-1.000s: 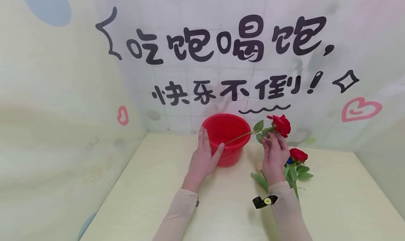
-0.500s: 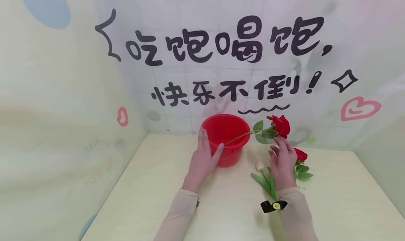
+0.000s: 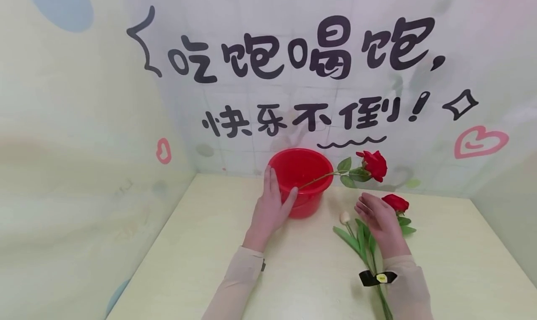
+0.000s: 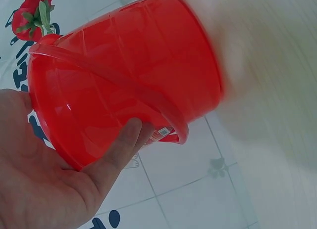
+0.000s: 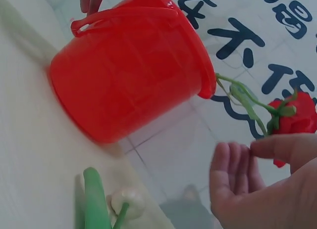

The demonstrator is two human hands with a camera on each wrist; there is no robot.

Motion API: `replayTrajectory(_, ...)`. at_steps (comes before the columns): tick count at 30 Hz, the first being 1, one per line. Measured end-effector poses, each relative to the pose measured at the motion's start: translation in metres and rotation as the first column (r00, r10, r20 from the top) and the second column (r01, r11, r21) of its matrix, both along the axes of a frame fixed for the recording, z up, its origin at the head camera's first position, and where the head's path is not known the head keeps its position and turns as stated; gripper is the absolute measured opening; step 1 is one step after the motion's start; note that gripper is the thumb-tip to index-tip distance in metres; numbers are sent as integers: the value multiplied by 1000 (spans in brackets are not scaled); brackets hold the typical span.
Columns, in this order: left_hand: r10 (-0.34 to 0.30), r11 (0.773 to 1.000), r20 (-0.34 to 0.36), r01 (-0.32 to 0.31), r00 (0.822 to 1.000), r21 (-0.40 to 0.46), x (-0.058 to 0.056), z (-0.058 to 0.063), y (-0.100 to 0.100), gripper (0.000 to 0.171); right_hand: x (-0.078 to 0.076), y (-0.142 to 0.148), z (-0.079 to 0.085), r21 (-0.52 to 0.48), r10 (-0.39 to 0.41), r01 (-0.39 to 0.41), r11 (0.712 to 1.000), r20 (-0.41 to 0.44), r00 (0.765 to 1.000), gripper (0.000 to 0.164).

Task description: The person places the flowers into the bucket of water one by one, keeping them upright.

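A red plastic bucket (image 3: 308, 204) stands on the table against the back wall. My left hand (image 3: 268, 212) rests on its near left side, thumb at the front rim and fingers along the outside. In the left wrist view those fingers stretch straight beside the bucket's handle (image 4: 148, 98). An artificial red rose (image 3: 375, 166) leans out over the right rim, its stem inside the bucket. My right hand (image 3: 379, 222) holds nothing, below that rose and over flowers on the table. Among these are a second red rose (image 3: 395, 202) and a pale tulip (image 3: 345, 217); the hand partly hides them.
Long green stems (image 3: 381, 294) run toward the near table edge, under the black band (image 3: 369, 278) on my right wrist. A printed cloth wall (image 3: 235, 156) closes off the back, and a cloth side wall (image 3: 84, 170) borders the table's left.
My right hand has let go of the leaning rose and moved down and right, over the lying flowers. The rose stays in the bucket; my left hand has kept its place.
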State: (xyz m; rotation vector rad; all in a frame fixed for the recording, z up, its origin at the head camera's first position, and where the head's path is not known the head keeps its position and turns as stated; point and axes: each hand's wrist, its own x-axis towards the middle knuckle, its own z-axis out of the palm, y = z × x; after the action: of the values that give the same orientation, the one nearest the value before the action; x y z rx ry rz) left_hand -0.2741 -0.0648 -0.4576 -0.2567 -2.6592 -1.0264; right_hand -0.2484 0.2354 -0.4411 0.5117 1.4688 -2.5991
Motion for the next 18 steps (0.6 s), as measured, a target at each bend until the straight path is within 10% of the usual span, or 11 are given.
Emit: replayTrajectory(18, 5, 1000, 11, -5, 1000, 14, 1, 1, 2, 108, 7, 25, -34, 416, 293, -262, 871, -11, 956, 33)
